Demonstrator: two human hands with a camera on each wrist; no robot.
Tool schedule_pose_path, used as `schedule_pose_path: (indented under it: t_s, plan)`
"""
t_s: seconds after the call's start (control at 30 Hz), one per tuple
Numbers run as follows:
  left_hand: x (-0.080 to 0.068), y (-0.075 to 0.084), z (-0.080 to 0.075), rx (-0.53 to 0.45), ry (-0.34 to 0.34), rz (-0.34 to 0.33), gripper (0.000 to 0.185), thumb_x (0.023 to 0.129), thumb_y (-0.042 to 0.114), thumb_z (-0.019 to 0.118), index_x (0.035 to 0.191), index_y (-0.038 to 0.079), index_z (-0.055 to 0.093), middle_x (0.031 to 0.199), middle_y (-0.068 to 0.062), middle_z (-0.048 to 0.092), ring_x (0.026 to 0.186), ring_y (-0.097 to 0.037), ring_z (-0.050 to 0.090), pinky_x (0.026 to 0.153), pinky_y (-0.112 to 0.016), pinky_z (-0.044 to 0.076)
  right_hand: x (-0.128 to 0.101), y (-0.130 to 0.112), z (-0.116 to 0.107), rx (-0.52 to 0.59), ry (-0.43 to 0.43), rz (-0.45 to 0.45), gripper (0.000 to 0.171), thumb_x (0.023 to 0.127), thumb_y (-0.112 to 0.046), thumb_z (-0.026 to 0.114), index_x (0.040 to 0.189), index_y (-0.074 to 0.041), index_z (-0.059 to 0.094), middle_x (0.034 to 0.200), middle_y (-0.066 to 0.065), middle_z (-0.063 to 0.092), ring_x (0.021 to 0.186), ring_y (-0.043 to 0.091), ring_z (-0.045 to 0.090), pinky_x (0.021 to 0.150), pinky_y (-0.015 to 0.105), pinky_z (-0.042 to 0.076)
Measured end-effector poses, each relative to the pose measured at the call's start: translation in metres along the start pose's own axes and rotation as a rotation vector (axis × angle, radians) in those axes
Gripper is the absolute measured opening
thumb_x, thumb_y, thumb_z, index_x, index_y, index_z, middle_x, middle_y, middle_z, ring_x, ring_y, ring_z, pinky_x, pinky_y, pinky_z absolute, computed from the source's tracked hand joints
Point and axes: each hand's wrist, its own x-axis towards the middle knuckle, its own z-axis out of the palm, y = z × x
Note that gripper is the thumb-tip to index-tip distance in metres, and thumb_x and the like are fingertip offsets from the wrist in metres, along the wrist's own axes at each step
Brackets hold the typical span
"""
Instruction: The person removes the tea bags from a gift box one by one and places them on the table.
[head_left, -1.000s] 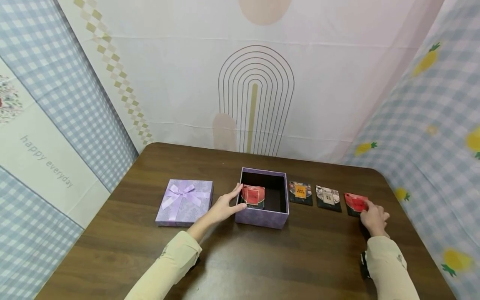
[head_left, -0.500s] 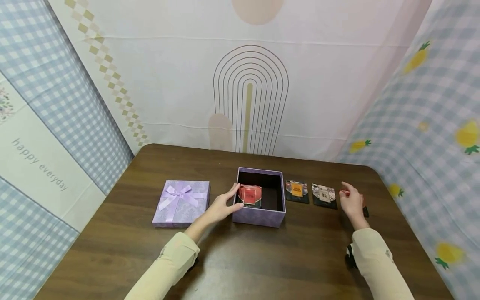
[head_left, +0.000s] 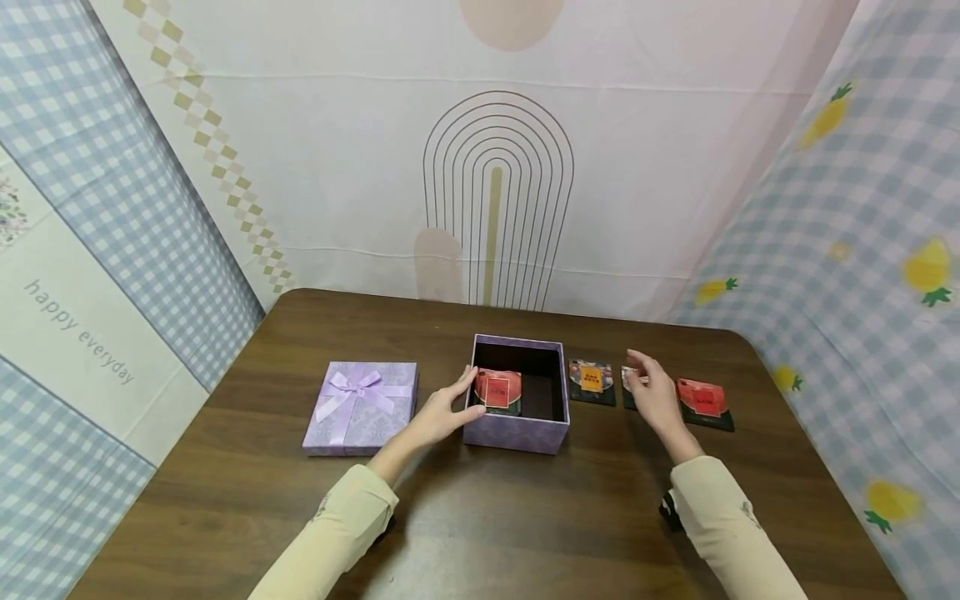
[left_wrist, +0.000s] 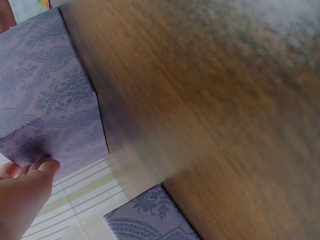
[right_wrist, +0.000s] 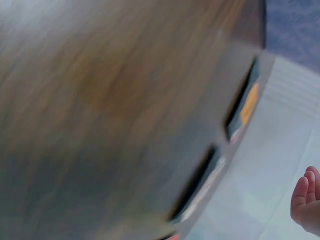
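Fingers of my left hand (head_left: 437, 414) touch the left wall of an open purple gift box (head_left: 517, 436), its thumb at the front left corner. The left wrist view also shows these fingertips against the box's patterned side (left_wrist: 45, 95). Inside, at the left, lies a flat red sachet (head_left: 498, 393). My right hand (head_left: 654, 398) is over a white-labelled sachet (head_left: 627, 398), partly hiding it. Nothing is visible between its loosely bent fingers; in the right wrist view they appear raised above the table. An orange-labelled sachet (head_left: 592, 382) and another red sachet (head_left: 705, 403) flank the white one.
A purple box lid (head_left: 360, 408) with a ribbon bow lies left of the box on the brown wooden table (head_left: 517, 525). Printed cloth (head_left: 337, 167) hangs behind the table. Checked cloth (head_left: 832, 275) comes down along its right side.
My right hand has left the right-hand red sachet and moved left over the white-labelled one, uncovering the red one. My left hand stays at the box. The head view has shifted slightly.
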Motion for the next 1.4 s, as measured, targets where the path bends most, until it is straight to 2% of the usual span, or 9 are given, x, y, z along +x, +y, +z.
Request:
schedule_pose_path:
  t_s: [0.1,0.3,0.53,0.83,1.07,1.2,1.4]
  plan:
    - [0.0,0.0,0.0,-0.002,0.0,0.004,0.066,0.087,0.016,0.061,0.142,0.003,0.028,0.147,-0.019,0.021,0.132,-0.034,0.027,0.107,-0.047,0.023,0.0,-0.012,0.006,0.024,-0.013,-0.046,0.038,0.09,0.002,0.049,0.128,0.007,0.045,0.118,0.027,0.052,0.098,0.035,0.051,0.081,0.048,0.044]
    - [0.001,0.0,-0.001,-0.008,0.002,0.01,0.066,0.087,0.016,0.061,0.142,0.003,0.027,0.146,-0.02,0.021,0.132,-0.034,0.026,0.108,-0.047,0.022,0.001,-0.034,0.015,0.046,-0.023,-0.101,0.037,0.089,0.002,0.052,0.125,0.008,0.049,0.115,0.025,0.054,0.091,0.029,0.051,0.074,0.039,0.043]
    - [0.002,0.0,-0.002,-0.012,0.007,0.009,0.065,0.087,0.015,0.061,0.142,0.003,0.027,0.147,-0.02,0.021,0.132,-0.034,0.025,0.108,-0.047,0.022,0.002,-0.063,0.028,0.132,-0.068,-0.153,0.037,0.087,0.004,0.054,0.124,0.007,0.05,0.116,0.025,0.054,0.097,0.034,0.051,0.081,0.046,0.045]
    - [0.004,0.0,-0.002,0.0,0.007,0.004,0.066,0.087,0.016,0.061,0.143,0.004,0.027,0.147,-0.017,0.021,0.132,-0.033,0.026,0.108,-0.045,0.022,0.0,-0.096,0.048,0.162,-0.094,-0.232,0.037,0.086,0.003,0.057,0.122,0.006,0.053,0.108,0.022,0.057,0.089,0.03,0.053,0.075,0.041,0.046]
    - [0.004,0.001,-0.002,-0.009,0.013,0.012,0.065,0.087,0.015,0.061,0.142,0.002,0.028,0.146,-0.019,0.021,0.132,-0.033,0.026,0.108,-0.046,0.022,0.001,-0.106,0.066,0.231,-0.177,-0.23,0.036,0.088,0.002,0.055,0.123,0.008,0.051,0.116,0.025,0.054,0.092,0.033,0.056,0.078,0.043,0.048]
    - [0.002,0.001,-0.001,-0.016,0.016,0.019,0.066,0.087,0.015,0.062,0.142,0.001,0.028,0.145,-0.022,0.022,0.131,-0.035,0.027,0.107,-0.048,0.024,-0.001,-0.109,0.074,0.215,-0.217,-0.212,0.036,0.089,0.001,0.054,0.124,0.006,0.051,0.119,0.023,0.053,0.093,0.032,0.057,0.081,0.045,0.047]
    - [-0.002,0.0,0.002,-0.022,-0.003,-0.006,0.066,0.087,0.016,0.061,0.142,0.003,0.028,0.146,-0.019,0.022,0.132,-0.033,0.026,0.107,-0.046,0.023,-0.003,-0.106,0.089,0.175,-0.281,-0.153,0.035,0.091,-0.001,0.051,0.126,0.004,0.05,0.119,0.021,0.053,0.098,0.033,0.056,0.084,0.046,0.046]
